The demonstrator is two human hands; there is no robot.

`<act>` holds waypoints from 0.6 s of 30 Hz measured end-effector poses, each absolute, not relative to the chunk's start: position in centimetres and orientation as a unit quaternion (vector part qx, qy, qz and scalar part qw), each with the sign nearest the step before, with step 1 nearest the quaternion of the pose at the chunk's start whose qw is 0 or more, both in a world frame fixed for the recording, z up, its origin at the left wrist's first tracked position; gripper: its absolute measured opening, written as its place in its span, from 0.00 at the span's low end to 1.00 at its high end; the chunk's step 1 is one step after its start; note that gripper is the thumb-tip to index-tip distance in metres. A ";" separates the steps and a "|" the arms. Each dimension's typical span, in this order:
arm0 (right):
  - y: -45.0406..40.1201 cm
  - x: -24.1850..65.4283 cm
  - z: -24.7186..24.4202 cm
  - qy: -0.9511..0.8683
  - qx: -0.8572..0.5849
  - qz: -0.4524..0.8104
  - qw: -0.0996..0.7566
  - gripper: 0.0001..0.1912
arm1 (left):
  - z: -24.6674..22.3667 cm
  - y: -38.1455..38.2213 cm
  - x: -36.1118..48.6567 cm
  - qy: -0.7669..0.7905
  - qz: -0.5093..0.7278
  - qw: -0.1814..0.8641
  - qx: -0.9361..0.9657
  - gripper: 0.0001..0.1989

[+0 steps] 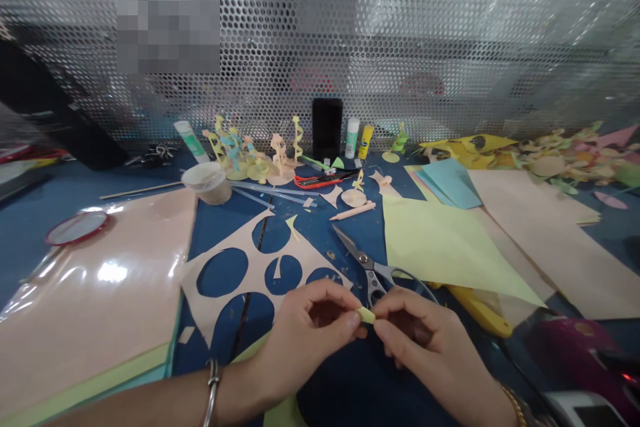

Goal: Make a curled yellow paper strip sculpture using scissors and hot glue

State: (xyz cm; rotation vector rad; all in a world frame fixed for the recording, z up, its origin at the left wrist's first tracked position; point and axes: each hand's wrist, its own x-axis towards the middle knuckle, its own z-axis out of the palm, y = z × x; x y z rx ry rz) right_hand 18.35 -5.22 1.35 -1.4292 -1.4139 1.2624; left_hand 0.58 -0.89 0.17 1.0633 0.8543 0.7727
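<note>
A small pale yellow paper piece (367, 315) is pinched between the fingertips of both hands near the bottom centre. My left hand (317, 320) holds its left end, thumb against forefinger. At its right end, the thumb and forefinger of my right hand (425, 337) are closed on it. Just beyond my hands lie open-bladed or closed scissors (364, 259); their blades point away to the upper left. A pink paper sheet with round holes cut out (257, 260) lies left of the scissors.
Behind stand a white tub (207, 183), small curled paper figures (233, 150), a black phone (327, 128) and glue sticks (353, 137). Coloured sheets (440, 240) cover the right side; plastic-wrapped pink paper (100, 293) lies left. A yellow-handled tool (480, 310) is beside my right hand.
</note>
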 end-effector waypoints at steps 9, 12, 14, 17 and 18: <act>-5.2 18.3 0.9 -0.525 -0.560 0.503 0.397 0.05 | 0.5 -1.0 0.6 0.347 0.386 0.676 0.523 0.04; -5.3 18.3 0.7 -0.478 -0.539 0.559 0.412 0.09 | 0.4 -0.9 0.7 0.373 0.381 0.659 0.530 0.05; -5.4 18.3 0.7 -0.469 -0.529 0.582 0.401 0.09 | 0.4 -0.9 0.8 0.389 0.370 0.651 0.537 0.06; -5.4 18.2 0.6 -0.478 -0.549 0.580 0.364 0.11 | 0.6 -0.9 0.8 0.394 0.362 0.646 0.545 0.06; -5.3 18.2 0.6 -0.483 -0.557 0.574 0.357 0.12 | 0.7 -0.9 0.8 0.393 0.361 0.645 0.548 0.06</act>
